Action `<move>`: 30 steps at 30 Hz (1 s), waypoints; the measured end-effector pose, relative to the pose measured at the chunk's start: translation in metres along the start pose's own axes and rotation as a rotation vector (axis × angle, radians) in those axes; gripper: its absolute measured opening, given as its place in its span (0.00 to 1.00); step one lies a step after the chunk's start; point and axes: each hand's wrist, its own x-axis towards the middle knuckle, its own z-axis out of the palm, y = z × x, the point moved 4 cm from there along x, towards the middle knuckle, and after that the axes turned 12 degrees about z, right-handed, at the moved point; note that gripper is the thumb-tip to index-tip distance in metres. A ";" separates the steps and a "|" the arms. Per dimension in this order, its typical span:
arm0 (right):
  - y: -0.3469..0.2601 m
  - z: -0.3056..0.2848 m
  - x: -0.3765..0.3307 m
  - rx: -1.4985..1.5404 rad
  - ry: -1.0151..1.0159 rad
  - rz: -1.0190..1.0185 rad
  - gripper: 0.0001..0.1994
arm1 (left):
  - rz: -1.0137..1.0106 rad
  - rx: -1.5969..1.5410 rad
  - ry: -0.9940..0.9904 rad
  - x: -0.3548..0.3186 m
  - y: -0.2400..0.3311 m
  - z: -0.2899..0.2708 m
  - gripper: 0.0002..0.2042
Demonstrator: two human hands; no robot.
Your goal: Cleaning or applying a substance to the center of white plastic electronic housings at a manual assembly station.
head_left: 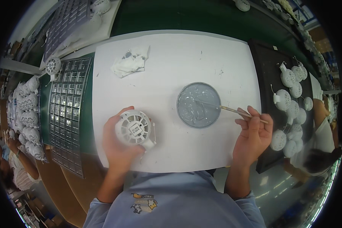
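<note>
My left hand (117, 142) is closed round a white round fan housing (130, 129) with a slotted face, a label at its centre and a thin wire at its right side. Between the fingers and thumb of my right hand (253, 136) is a thin brush (235, 110), held by its handle. Its tip reaches into the grey paste inside a shallow round dish (217, 95). The dish rests on a white sheet (167, 152), to the right of the fan housing.
A crumpled, stained cloth (131, 62) lies at the sheet's far left. Beside the sheet stands a clear compartment tray (66, 110). On the right, a dark tray (265, 72) carries several white fan housings (282, 99); more (28, 114) are piled at far left. Other people are on both sides.
</note>
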 end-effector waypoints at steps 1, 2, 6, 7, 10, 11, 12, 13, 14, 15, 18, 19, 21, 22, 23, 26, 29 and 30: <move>0.002 -0.001 0.001 0.034 -0.004 0.054 0.09 | -0.017 0.011 0.021 -0.001 0.000 -0.001 0.38; 0.003 -0.002 0.002 0.068 -0.008 0.107 0.10 | -0.012 0.015 0.021 -0.001 0.002 0.000 0.38; 0.006 0.000 -0.001 0.158 0.006 0.282 0.14 | 0.016 0.046 0.015 0.000 0.015 -0.005 0.39; 0.006 -0.002 -0.001 0.160 0.008 0.281 0.14 | 0.060 0.095 -0.030 0.002 0.021 -0.007 0.41; 0.012 0.001 -0.001 0.246 -0.038 0.377 0.16 | 0.107 0.100 0.055 0.012 0.042 -0.015 0.44; 0.012 0.002 -0.002 0.253 -0.028 0.372 0.15 | 0.143 0.107 0.062 0.014 0.046 -0.019 0.45; 0.012 0.002 -0.002 0.266 -0.019 0.367 0.15 | 0.150 0.113 0.061 0.016 0.047 -0.018 0.45; 0.014 0.001 -0.003 0.273 -0.023 0.366 0.15 | 0.156 0.127 0.072 0.017 0.048 -0.018 0.45; 0.016 -0.003 -0.003 0.270 -0.016 0.341 0.13 | 0.163 0.141 0.082 0.018 0.049 -0.017 0.45; 0.015 -0.006 -0.003 0.263 -0.007 0.316 0.11 | 0.166 0.142 0.078 0.017 0.049 -0.014 0.45; 0.012 -0.004 -0.004 0.244 0.044 0.315 0.08 | 0.123 0.090 0.090 0.010 0.041 -0.004 0.44; 0.012 -0.004 -0.004 0.242 0.047 0.312 0.08 | 0.123 0.086 0.088 0.010 0.039 -0.002 0.44; 0.017 -0.006 -0.002 0.283 0.062 0.339 0.08 | 0.077 0.051 0.063 0.008 0.034 0.002 0.42; 0.018 -0.006 -0.001 0.280 0.063 0.338 0.08 | 0.059 0.029 0.052 0.008 0.034 0.006 0.42; 0.020 -0.008 -0.001 0.303 0.083 0.351 0.08 | 0.058 0.026 0.054 0.007 0.034 0.008 0.42; 0.021 -0.008 -0.001 0.340 0.101 0.381 0.09 | 0.012 -0.014 -0.033 0.005 0.034 0.012 0.41; 0.016 -0.007 -0.001 0.348 0.087 0.384 0.09 | 0.027 -0.028 -0.067 0.001 0.035 0.009 0.40; 0.015 -0.006 -0.002 0.344 0.075 0.379 0.09 | 0.027 -0.027 -0.068 0.002 0.035 0.008 0.40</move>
